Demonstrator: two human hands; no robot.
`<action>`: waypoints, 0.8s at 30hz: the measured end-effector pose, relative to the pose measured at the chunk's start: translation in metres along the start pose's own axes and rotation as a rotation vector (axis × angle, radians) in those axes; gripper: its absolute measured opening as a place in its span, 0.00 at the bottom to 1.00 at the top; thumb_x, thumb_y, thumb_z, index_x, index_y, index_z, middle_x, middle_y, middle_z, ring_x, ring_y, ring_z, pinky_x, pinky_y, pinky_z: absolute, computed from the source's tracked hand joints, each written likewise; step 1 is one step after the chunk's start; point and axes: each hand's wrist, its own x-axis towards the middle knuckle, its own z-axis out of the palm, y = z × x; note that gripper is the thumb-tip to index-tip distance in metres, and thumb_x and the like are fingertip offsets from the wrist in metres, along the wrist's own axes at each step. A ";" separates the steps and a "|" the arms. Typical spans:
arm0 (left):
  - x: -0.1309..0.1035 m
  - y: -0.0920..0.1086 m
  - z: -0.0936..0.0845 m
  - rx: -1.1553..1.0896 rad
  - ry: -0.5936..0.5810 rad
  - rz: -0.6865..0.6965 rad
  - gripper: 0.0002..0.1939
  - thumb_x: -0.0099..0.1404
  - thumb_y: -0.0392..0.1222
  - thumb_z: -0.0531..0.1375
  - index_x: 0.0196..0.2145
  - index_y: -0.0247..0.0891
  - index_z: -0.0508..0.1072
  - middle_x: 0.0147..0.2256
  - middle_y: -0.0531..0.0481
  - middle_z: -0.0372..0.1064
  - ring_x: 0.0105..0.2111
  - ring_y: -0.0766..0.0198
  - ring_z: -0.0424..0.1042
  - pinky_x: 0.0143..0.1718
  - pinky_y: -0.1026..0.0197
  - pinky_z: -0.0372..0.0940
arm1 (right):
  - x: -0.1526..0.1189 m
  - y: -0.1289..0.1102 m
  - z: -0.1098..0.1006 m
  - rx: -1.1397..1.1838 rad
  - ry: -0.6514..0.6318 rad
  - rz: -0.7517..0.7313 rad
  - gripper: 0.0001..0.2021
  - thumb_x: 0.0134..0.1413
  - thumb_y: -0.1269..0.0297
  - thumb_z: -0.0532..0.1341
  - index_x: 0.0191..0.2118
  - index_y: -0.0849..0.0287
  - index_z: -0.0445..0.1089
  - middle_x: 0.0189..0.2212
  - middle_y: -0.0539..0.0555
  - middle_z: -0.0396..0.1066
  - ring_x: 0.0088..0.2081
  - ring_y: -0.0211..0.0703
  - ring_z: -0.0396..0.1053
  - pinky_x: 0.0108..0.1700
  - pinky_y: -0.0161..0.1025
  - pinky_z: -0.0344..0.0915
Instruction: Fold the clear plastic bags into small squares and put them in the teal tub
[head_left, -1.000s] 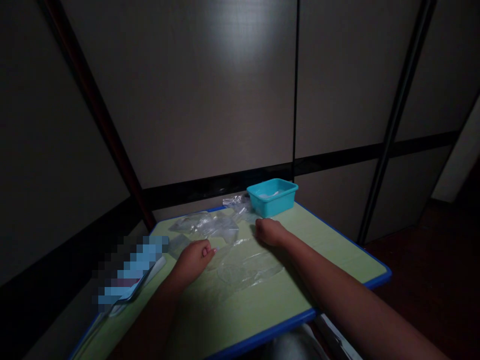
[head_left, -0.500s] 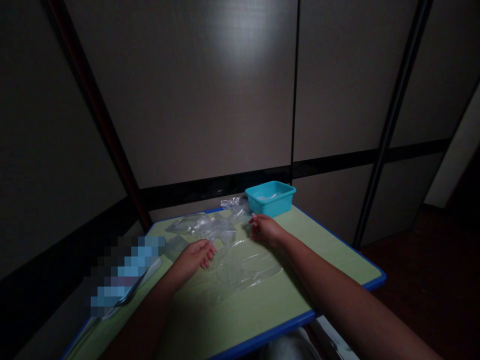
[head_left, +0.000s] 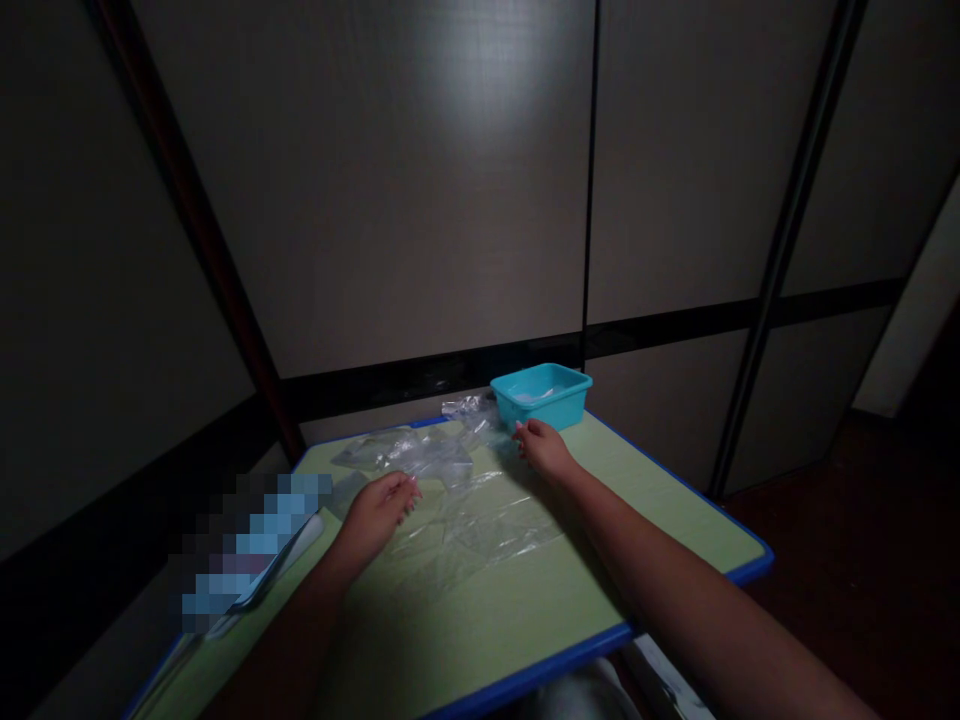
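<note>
A clear plastic bag [head_left: 499, 525] hangs loosely spread between my two hands, low over the table. My left hand [head_left: 379, 510] is closed in a pinch at the bag's left side. At its far right edge my right hand [head_left: 544, 448] pinches too, just in front of a turquoise plastic basin [head_left: 551, 405]. The film is so thin that the exact grip points are hard to make out. Beyond my left hand lies more crumpled clear plastic [head_left: 420, 455], with another crinkled piece [head_left: 472, 408] beside the basin. Something pale and shiny shows inside the basin.
The light green table [head_left: 675, 520] has a blue rim and stands close to brown cabinet panels [head_left: 420, 200]. A blurred-out bluish object [head_left: 262, 545] lies along the table's left edge. Below the front edge a rounded grey thing [head_left: 589, 690] is partly visible.
My hands have moved apart, the left one slightly leftward and the right one rightward and a little farther away. The bag between them has spread wider.
</note>
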 end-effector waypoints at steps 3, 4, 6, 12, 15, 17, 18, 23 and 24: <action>-0.001 0.000 -0.002 0.075 0.056 0.052 0.18 0.60 0.53 0.49 0.26 0.36 0.67 0.23 0.52 0.65 0.26 0.63 0.65 0.28 0.63 0.59 | -0.006 -0.002 0.000 -0.214 -0.039 -0.137 0.15 0.56 0.55 0.51 0.31 0.62 0.66 0.28 0.55 0.69 0.31 0.39 0.64 0.31 0.33 0.56; -0.002 0.001 -0.003 0.100 0.063 0.068 0.18 0.60 0.53 0.50 0.25 0.36 0.68 0.23 0.52 0.65 0.27 0.62 0.65 0.29 0.63 0.59 | -0.009 -0.003 0.001 -0.284 -0.061 -0.172 0.15 0.56 0.55 0.53 0.31 0.62 0.67 0.28 0.54 0.69 0.31 0.39 0.64 0.31 0.33 0.55; -0.003 0.002 -0.002 0.146 0.064 0.099 0.17 0.60 0.51 0.50 0.25 0.37 0.68 0.23 0.52 0.64 0.27 0.62 0.65 0.29 0.63 0.58 | -0.012 -0.004 0.002 -0.400 -0.104 -0.209 0.14 0.55 0.56 0.54 0.30 0.62 0.68 0.27 0.54 0.70 0.30 0.39 0.64 0.30 0.34 0.53; -0.004 0.003 0.000 0.257 0.050 0.164 0.14 0.60 0.49 0.51 0.24 0.38 0.68 0.24 0.51 0.65 0.28 0.60 0.65 0.30 0.62 0.58 | -0.009 -0.002 -0.002 -0.578 -0.079 -0.165 0.16 0.57 0.55 0.51 0.32 0.62 0.69 0.31 0.58 0.72 0.31 0.42 0.66 0.28 0.35 0.51; -0.004 0.005 -0.001 0.329 0.043 0.214 0.13 0.59 0.48 0.52 0.24 0.39 0.69 0.26 0.50 0.66 0.31 0.58 0.65 0.35 0.60 0.58 | -0.007 -0.001 -0.004 -0.630 -0.067 -0.134 0.16 0.57 0.55 0.51 0.33 0.62 0.70 0.31 0.59 0.72 0.32 0.44 0.67 0.28 0.35 0.52; -0.006 0.007 -0.001 0.401 0.044 0.267 0.11 0.59 0.46 0.52 0.25 0.39 0.69 0.28 0.49 0.67 0.35 0.57 0.64 0.39 0.58 0.58 | -0.007 -0.001 -0.004 -0.653 -0.073 -0.123 0.16 0.56 0.55 0.52 0.34 0.62 0.70 0.31 0.59 0.72 0.32 0.44 0.68 0.28 0.35 0.53; -0.006 0.008 -0.001 0.435 0.046 0.290 0.11 0.59 0.45 0.52 0.25 0.40 0.69 0.29 0.49 0.67 0.36 0.56 0.64 0.41 0.57 0.57 | -0.008 0.000 -0.004 -0.662 -0.078 -0.121 0.16 0.55 0.55 0.52 0.34 0.61 0.70 0.31 0.59 0.72 0.32 0.44 0.68 0.29 0.35 0.53; -0.009 0.011 0.000 0.514 0.067 0.326 0.09 0.60 0.45 0.53 0.25 0.40 0.69 0.32 0.49 0.67 0.39 0.56 0.62 0.43 0.56 0.56 | -0.007 0.002 -0.003 -0.693 -0.101 -0.114 0.15 0.53 0.55 0.54 0.34 0.61 0.71 0.32 0.60 0.73 0.32 0.45 0.68 0.29 0.35 0.54; -0.009 0.012 0.000 0.521 0.071 0.329 0.09 0.60 0.44 0.53 0.26 0.40 0.68 0.31 0.49 0.67 0.38 0.57 0.62 0.43 0.57 0.56 | -0.007 0.002 -0.003 -0.698 -0.103 -0.112 0.15 0.53 0.55 0.54 0.34 0.61 0.71 0.32 0.60 0.73 0.32 0.46 0.68 0.29 0.36 0.54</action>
